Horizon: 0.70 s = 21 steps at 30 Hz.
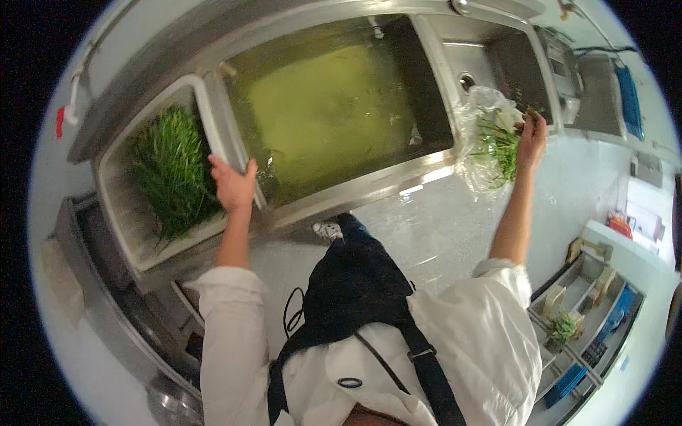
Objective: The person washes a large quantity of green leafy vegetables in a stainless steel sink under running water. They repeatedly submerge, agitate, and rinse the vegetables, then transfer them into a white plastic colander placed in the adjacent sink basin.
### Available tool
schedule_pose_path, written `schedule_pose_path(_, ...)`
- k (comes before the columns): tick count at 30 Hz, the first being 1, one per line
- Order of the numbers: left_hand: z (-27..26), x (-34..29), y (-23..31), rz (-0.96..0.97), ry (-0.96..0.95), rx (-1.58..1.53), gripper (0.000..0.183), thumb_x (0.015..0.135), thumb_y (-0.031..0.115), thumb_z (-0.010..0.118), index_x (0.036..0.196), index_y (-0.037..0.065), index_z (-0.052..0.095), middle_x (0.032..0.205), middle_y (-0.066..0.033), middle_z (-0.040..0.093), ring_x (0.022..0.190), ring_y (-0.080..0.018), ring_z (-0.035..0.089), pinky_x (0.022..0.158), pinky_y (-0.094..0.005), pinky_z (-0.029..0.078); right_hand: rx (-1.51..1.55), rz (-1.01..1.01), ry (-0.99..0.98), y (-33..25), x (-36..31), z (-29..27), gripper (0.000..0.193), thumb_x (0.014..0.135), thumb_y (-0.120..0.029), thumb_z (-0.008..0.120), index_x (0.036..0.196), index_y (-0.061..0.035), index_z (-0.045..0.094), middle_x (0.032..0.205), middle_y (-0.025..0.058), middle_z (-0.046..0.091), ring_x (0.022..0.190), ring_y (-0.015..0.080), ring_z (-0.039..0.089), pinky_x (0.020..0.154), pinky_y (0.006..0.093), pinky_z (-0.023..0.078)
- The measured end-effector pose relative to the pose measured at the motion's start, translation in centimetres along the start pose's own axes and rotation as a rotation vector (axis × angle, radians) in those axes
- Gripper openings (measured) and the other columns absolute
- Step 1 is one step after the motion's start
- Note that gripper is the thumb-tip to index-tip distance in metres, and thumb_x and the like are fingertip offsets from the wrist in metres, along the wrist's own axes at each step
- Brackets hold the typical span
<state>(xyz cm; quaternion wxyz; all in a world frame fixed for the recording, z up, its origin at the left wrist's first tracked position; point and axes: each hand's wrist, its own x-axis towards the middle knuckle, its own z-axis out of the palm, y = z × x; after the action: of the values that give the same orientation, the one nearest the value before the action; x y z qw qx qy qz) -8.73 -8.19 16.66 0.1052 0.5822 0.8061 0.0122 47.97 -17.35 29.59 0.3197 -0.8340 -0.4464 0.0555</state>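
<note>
My left hand (234, 186) lies across the rim of a white tub (204, 106), fingers and thumb spread. Inside that tub is a heap of long, thin green leaves (170, 170). Out to the right, my right hand (531, 142) has its fingers closed on a small piece of greenery (534, 112). Close beside it hangs a clear plastic bag (469, 153) over the sink edge, with leafy green stems (503, 145) in it. Between my hands is a large steel sink basin (419, 78) full of cloudy yellow-green water (327, 106).
A smaller steel basin (490, 60) with a drain adjoins on the right. Low shelving (597, 298) with blue items and greens stands at the lower right. Another steel unit (106, 263) runs along the left. The pale floor (426, 234) looks wet and shiny.
</note>
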Motion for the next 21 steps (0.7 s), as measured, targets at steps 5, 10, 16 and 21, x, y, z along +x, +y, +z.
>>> schedule_pose_path(5,0.4,0.6,-0.6,0.013,0.028,-0.032,0.1,0.071,0.053,0.062,0.138,-0.001,0.011,0.122,-0.0248,0.041,0.094,-0.0385,0.056,0.073,-0.0432,0.049,-0.5,0.014,-0.259,9.8,3.9,-3.1,0.029,0.084,-0.023,0.056,0.107,-0.0045,0.057,0.094,0.0186,0.062,0.088,0.0316,0.061,0.075,0.0386,0.047)
schedule_pose_path(10,-0.4,0.1,-0.2,-0.006,-0.018,-0.072,0.1,0.07,0.051,0.063,0.137,-0.002,0.012,0.119,-0.0239,0.041,0.092,-0.0378,0.056,0.073,-0.0435,0.049,-0.168,-0.15,-0.068,-2.0,1.9,2.7,0.024,0.085,-0.022,0.055,0.106,-0.0094,0.06,0.097,0.0159,0.063,0.091,0.0283,0.061,0.076,0.0358,0.047)
schedule_pose_path(16,-0.7,-0.1,-0.1,-0.019,-0.055,-0.096,0.1,0.07,0.052,0.063,0.137,-0.002,0.012,0.118,-0.0239,0.042,0.092,-0.0366,0.055,0.073,-0.0425,0.049,-0.497,-0.209,-1.035,-0.7,-4.3,25.0,0.066,0.079,-0.044,0.059,0.126,-0.0006,0.043,0.125,0.021,0.047,0.117,0.0314,0.046,0.098,0.0392,0.035)
schedule_pose_path(21,-1.0,0.1,-0.1,-0.025,-0.073,-0.104,0.1,0.069,0.048,0.066,0.136,-0.003,0.011,0.116,-0.0244,0.042,0.093,-0.0354,0.055,0.073,-0.0413,0.049,-0.503,-0.234,-1.433,2.1,-11.1,35.5,0.042,0.08,-0.031,0.055,0.109,-0.0016,0.052,0.107,0.0191,0.056,0.097,0.0324,0.053,0.084,0.0408,0.042)
